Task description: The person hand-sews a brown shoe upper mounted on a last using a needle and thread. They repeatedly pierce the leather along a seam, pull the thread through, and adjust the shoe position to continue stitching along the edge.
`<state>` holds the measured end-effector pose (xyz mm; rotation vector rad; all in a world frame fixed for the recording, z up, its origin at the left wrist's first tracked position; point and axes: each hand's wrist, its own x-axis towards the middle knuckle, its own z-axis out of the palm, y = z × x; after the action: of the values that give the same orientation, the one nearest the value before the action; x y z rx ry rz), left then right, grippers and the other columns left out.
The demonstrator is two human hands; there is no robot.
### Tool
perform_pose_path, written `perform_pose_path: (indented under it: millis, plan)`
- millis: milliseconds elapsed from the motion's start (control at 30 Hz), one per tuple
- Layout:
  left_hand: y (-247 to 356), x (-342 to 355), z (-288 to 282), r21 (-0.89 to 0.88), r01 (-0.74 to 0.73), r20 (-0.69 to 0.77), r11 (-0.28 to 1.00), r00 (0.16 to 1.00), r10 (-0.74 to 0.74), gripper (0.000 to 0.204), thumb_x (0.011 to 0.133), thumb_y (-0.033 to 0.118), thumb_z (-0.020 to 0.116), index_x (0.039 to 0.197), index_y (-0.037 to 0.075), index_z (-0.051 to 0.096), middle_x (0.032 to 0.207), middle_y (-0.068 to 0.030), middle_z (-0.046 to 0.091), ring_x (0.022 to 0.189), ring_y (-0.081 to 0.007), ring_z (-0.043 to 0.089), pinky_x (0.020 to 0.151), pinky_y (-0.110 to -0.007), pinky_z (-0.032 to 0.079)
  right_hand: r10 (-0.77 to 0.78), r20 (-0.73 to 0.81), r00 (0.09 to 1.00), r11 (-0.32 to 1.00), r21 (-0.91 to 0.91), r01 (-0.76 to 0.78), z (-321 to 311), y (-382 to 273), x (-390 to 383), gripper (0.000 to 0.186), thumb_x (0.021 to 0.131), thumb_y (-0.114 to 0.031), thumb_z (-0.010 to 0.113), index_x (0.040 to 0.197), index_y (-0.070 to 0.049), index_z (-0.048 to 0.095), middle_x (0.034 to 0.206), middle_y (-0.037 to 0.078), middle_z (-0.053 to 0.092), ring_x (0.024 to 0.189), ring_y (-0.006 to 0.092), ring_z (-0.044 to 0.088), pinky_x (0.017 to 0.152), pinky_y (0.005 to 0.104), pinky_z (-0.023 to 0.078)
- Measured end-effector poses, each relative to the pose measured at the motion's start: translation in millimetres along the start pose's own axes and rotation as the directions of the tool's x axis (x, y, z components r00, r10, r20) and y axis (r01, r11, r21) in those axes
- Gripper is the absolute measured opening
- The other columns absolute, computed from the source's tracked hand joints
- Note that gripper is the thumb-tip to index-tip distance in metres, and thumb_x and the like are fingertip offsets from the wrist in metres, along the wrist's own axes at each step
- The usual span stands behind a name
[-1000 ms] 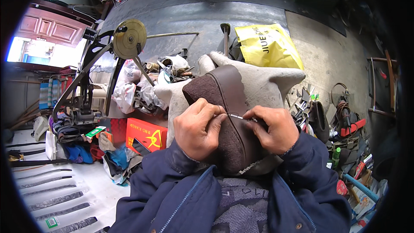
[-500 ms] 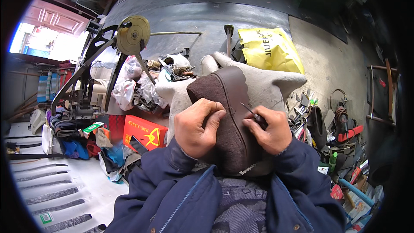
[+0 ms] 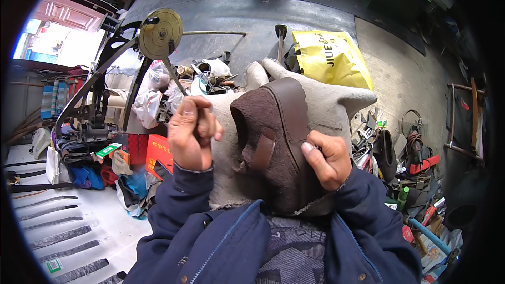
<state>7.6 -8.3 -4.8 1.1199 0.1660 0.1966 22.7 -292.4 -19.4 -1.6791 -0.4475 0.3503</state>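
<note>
A dark brown shoe (image 3: 263, 179), with fuzzy upper and smooth sole, lies on its side on a grey padded cloth (image 3: 357, 97) over my lap. My left hand (image 3: 194, 131) is raised left of the shoe, fingers curled in a pinch; whatever it holds is too small to make out. My right hand (image 3: 329, 160) is closed at the sole's right edge on a small pointed tool, mostly hidden by the fingers. A brown strap (image 3: 264, 150) shows on the upper.
A black iron machine with brass wheel (image 3: 160, 37) stands left. A yellow bag (image 3: 342, 60) is beyond the cloth. A red box (image 3: 158, 152), piled rags (image 3: 89, 176) and a white sheet with dark strips (image 3: 47, 221) lie left; tools and shoes (image 3: 386, 158) crowd the right.
My left hand has moved from the shoe up and to the left, uncovering the strap and opening. My right hand stays at the sole, with less of the tool visible.
</note>
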Motion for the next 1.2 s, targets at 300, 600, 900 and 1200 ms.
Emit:
perform_pose_path:
  millis: [300,600,900,1200]
  plan:
    - [33,30,-96,-0.013,-0.101,-0.133,0.995,0.986,0.099,0.03,0.114,0.031,0.048,0.112,0.005,0.063,0.058,0.0067,0.022,0.047,-0.0069,0.021,0.051,-0.027,0.031,-0.19,-0.056,0.98,0.951,-0.26,0.169,12,16,-6,0.02,0.084,-0.001,0.066,0.073,-0.004,0.049,0.063,0.016,0.051,0.056,0.0382,0.058,0.053,0.0414,0.046]
    - [-3,12,-160,-0.127,0.122,-0.194,0.984,0.97,-0.145,0.031,0.113,0.031,0.051,0.109,0.005,0.065,0.057,0.0055,0.026,0.047,-0.01,0.026,0.053,-0.032,0.035,-0.255,-0.084,0.963,0.932,-0.286,0.222,14,24,-6,0.021,0.085,0.0,0.065,0.074,-0.004,0.047,0.064,0.015,0.049,0.055,0.0385,0.056,0.052,0.0424,0.046]
    - [62,-18,-114,0.866,0.288,-0.323,0.409,0.946,0.018,0.035,0.107,0.039,0.062,0.116,0.006,0.058,0.115,-0.0082,0.064,0.11,-0.0214,0.068,0.082,-0.035,0.063,-0.001,-0.185,0.983,0.999,0.046,0.01,4,24,-10,0.024,0.1,-0.01,0.064,0.08,-0.001,0.052,0.065,0.012,0.053,0.054,0.0218,0.055,0.055,0.0358,0.044]
    - [15,-25,32,0.446,0.379,0.181,0.811,0.849,-0.497,0.06,0.096,0.017,0.076,0.145,-0.001,0.048,0.136,-0.0106,0.061,0.127,-0.0196,0.059,0.108,-0.035,0.047,-0.101,-0.506,0.856,0.905,-0.405,-0.132,-60,41,-18,0.025,0.102,-0.008,0.056,0.126,0.0,0.061,0.091,0.009,0.064,0.08,0.0183,0.062,0.08,0.0306,0.051]
